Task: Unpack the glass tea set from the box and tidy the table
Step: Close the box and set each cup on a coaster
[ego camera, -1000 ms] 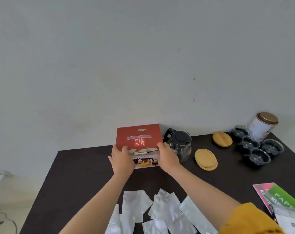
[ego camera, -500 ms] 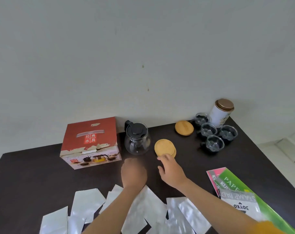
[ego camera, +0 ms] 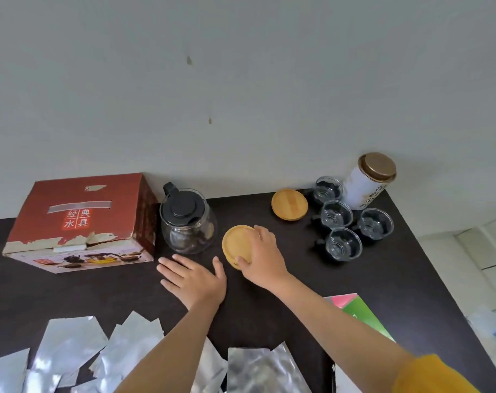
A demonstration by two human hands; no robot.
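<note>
The red tea-set box (ego camera: 79, 219) stands shut at the back left of the dark table (ego camera: 397, 279). Right of it sits the glass teapot (ego camera: 187, 222) with a black lid. My right hand (ego camera: 262, 258) grips the near edge of a stack of round wooden coasters (ego camera: 237, 242) in the middle. My left hand (ego camera: 194, 277) lies flat with spread fingers on the table just in front of the teapot, holding nothing. Another wooden coaster (ego camera: 289, 204) lies farther back. Several small glass cups (ego camera: 344, 244) cluster at the back right.
A white tin with a brown lid (ego camera: 367, 181) stands against the wall behind the cups. Several silver foil pouches (ego camera: 71, 344) are scattered along the near edge. Pink and green paper packs (ego camera: 357, 307) lie at the right, under my right forearm.
Both hands left the red box and moved right. The right hand reached the coaster stack and took hold of it; the left hand settled flat on the table. The view swung right.
</note>
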